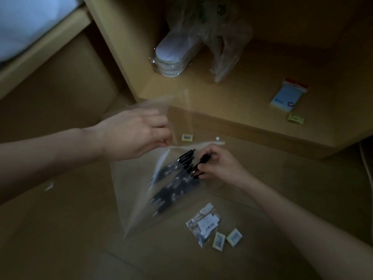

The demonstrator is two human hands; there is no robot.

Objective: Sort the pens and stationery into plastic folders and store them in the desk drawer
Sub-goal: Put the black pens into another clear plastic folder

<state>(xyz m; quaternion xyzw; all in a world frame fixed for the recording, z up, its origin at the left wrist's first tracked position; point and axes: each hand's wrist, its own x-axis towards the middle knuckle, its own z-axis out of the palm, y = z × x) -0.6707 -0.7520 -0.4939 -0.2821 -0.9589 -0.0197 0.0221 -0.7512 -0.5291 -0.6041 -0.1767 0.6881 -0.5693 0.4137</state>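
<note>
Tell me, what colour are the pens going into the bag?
Black pens; the head view shows them.

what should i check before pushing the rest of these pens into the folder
1. Folder mouth held open: ok, the left hand pinches the top flap of the clear plastic folder and lifts it.
2. Grip on the pens: ok, the right hand is curled round the ends of the black pens.
3. Pens inside: ok, most of their length shows through the plastic.
4. Pens lying parallel: cannot tell, the picture is dim and blurred.
5. Other stationery waiting: not ok, the small boxes and the sticky notes pack lie outside the folder.
</note>
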